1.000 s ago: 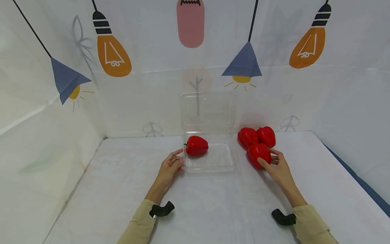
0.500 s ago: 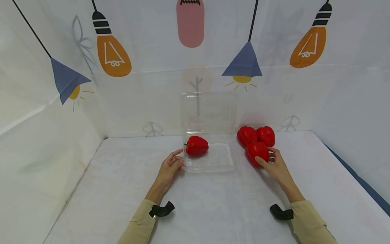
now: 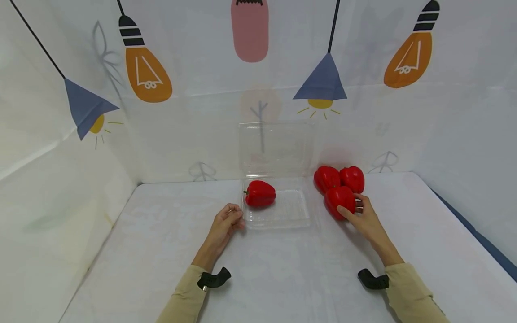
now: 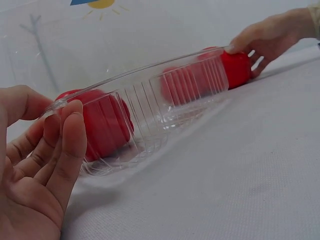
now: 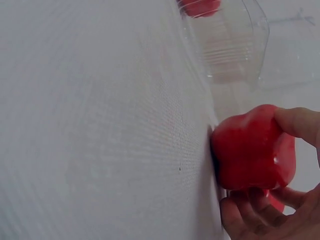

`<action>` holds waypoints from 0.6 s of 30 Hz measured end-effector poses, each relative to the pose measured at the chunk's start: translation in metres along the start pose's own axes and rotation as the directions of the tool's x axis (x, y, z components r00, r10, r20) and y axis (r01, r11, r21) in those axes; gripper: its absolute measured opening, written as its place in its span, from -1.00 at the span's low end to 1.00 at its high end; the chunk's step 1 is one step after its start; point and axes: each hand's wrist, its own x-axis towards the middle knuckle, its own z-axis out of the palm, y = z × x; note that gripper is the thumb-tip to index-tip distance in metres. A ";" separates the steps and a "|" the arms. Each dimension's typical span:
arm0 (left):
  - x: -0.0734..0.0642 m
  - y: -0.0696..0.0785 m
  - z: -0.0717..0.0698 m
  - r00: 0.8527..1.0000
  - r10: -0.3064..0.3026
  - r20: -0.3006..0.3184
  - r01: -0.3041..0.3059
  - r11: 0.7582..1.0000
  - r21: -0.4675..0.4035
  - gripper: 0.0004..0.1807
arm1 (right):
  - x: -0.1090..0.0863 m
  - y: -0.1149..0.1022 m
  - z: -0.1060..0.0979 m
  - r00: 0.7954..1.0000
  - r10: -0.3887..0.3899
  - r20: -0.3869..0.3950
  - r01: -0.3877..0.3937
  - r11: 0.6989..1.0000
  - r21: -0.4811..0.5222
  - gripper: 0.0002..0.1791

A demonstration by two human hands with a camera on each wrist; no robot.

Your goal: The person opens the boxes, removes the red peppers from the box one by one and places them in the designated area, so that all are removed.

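A clear plastic clamshell box (image 3: 282,220) stands with its lid raised against the back wall. Inside it, on the left, lies a red bell pepper (image 3: 260,194) with a green stem. My left hand (image 3: 224,226) pinches the box's near-left rim between thumb and fingers, as the left wrist view shows closely. To the right of the box, my right hand (image 3: 365,222) grips another red bell pepper (image 5: 252,150), thumb on one side and fingers on the other. This pepper sits low at the tabletop, right against two more red peppers (image 3: 327,179) behind it.
A white cloth covers the table (image 3: 274,278). Close behind the box and peppers rises a pale curtain (image 3: 194,125) printed with lamps and bulbs. Black curved mounts (image 3: 214,278) are strapped on both wrists.
My right hand and its pepper have shifted slightly back and left, close against the other two. The left index finger, stretched along the box's side before, has drawn in at the rim.
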 end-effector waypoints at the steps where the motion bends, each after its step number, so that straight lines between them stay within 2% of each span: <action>1: 0.000 0.000 0.000 1.000 -0.005 0.004 0.005 1.000 0.000 -0.94 | 0.000 0.000 0.000 1.000 -0.002 0.002 0.002 1.000 -0.002 0.04; 7: -0.001 0.001 -0.002 0.999 -0.019 0.028 0.018 1.000 0.015 -0.95 | 0.001 0.000 -0.001 1.000 -0.016 0.009 0.016 1.000 -0.014 0.02; 18: -0.001 0.001 -0.001 0.997 -0.007 0.075 0.005 0.999 0.032 -0.87 | 0.001 0.000 -0.003 1.000 -0.018 0.001 0.018 1.000 -0.016 0.03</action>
